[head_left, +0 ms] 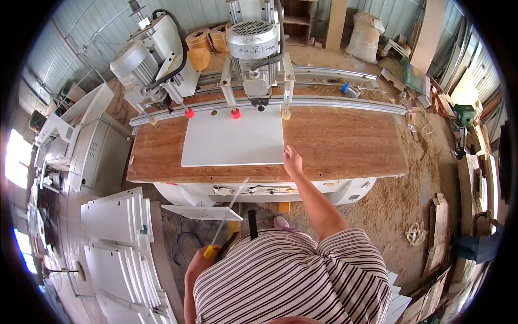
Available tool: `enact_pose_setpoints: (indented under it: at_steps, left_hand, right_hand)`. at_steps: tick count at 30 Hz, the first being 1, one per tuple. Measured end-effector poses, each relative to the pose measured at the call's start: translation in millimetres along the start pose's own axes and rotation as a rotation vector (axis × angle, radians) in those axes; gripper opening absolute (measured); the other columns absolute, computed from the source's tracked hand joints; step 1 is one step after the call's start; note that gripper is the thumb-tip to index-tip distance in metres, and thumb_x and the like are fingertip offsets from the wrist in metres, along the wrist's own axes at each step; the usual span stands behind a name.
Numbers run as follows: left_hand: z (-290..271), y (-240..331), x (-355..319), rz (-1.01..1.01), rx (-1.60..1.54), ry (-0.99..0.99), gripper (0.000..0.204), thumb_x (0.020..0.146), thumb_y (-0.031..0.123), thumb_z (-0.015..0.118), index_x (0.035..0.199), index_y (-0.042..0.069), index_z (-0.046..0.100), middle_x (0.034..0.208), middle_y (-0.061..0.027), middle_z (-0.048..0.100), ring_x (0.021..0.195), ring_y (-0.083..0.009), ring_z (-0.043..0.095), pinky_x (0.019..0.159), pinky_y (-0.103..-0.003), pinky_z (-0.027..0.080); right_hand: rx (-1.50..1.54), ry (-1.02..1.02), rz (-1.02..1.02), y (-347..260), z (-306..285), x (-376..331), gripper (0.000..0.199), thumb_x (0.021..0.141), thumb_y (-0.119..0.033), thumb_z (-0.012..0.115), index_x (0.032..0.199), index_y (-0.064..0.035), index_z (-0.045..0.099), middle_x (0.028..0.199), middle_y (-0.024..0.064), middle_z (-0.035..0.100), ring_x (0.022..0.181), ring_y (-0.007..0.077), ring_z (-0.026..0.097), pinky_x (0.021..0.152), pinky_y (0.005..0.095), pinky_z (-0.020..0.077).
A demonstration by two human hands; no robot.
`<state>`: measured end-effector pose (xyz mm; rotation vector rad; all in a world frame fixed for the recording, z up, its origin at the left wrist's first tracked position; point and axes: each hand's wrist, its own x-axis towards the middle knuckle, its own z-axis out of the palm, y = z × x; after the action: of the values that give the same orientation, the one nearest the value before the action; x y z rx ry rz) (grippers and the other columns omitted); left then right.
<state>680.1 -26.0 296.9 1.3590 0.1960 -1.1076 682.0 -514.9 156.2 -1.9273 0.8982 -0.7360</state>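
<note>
Panel work first: the white panel [233, 136] lies flat on the wood-grain table [345, 146] of the drilling machine, its long axis running left to right along the table, its far long edge up near the metal rail [334, 102] under the drill heads [253, 54]. My right hand [292, 162] rests at the panel's near right corner, fingers laid against that corner rather than wrapped round it, so the whole sheet stretches away to the left of my hand. Whether the fingertips press on top or only against the edge I cannot tell.

My left hand [200, 263] hangs low by my side, well apart from the table, closed around the yellow handle [210, 251] of a thin tool whose slim rod [229, 210] points up and to the right toward the machine's front. Just left of it, stacked white boards [116, 221] lie on a lower stand, and sawdust [399, 200] covers the floor to the right.
</note>
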Motion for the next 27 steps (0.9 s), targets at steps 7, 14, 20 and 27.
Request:
enact_pose_setpoints:
  at_steps: [7, 14, 20, 27]
  left_hand:
    - [-4, 21, -2, 0.311, -0.094, 0.395, 0.019, 0.085, 0.0, 0.051, 0.103, 0.004, 0.059, 0.07, 0.0009, 0.053, 0.052, -0.0082, 0.047, 0.042, -0.02, 0.035]
    - [53, 37, -17, -0.107, -0.031, -0.079, 0.016, 0.085, 0.006, 0.059, 0.1, 0.0, 0.059, 0.074, -0.0014, 0.057, 0.062, -0.0086, 0.052, 0.057, -0.022, 0.043]
    - [41, 14, 4, 0.294, 0.065, 0.312, 0.019, 0.088, 0.009, 0.058, 0.105, 0.0, 0.055, 0.076, -0.0048, 0.059, 0.063, -0.0099, 0.053, 0.058, -0.023, 0.043]
    - [49, -11, 51, 0.333, -0.093, 0.348, 0.026, 0.087, 0.014, 0.062, 0.108, 0.001, 0.054, 0.082, -0.0057, 0.06, 0.067, -0.0103, 0.054, 0.059, -0.024, 0.044]
  right_hand:
    - [-0.068, 0.02, 0.113, 24, 3, 16, 0.032, 0.089, -0.016, 0.053, 0.117, -0.0006, 0.06, 0.092, 0.0124, 0.067, 0.076, 0.0153, 0.066, 0.062, 0.0285, 0.0518]
    - [0.451, -0.086, 0.448, 13, -5, 27, 0.024, 0.088, -0.011, 0.051, 0.105, -0.0013, 0.066, 0.088, 0.0121, 0.068, 0.071, 0.0191, 0.067, 0.063, 0.0298, 0.0556]
    - [0.281, -0.115, 0.441, 4, -11, 37, 0.021, 0.084, -0.013, 0.053, 0.09, -0.0002, 0.069, 0.065, 0.0074, 0.065, 0.06, 0.013, 0.064, 0.054, 0.0265, 0.0527]
    - [0.156, -0.44, 0.406, -43, 3, -12, 0.017, 0.081, -0.01, 0.059, 0.078, 0.005, 0.067, 0.067, 0.0081, 0.063, 0.058, 0.0122, 0.061, 0.05, 0.0251, 0.0525]
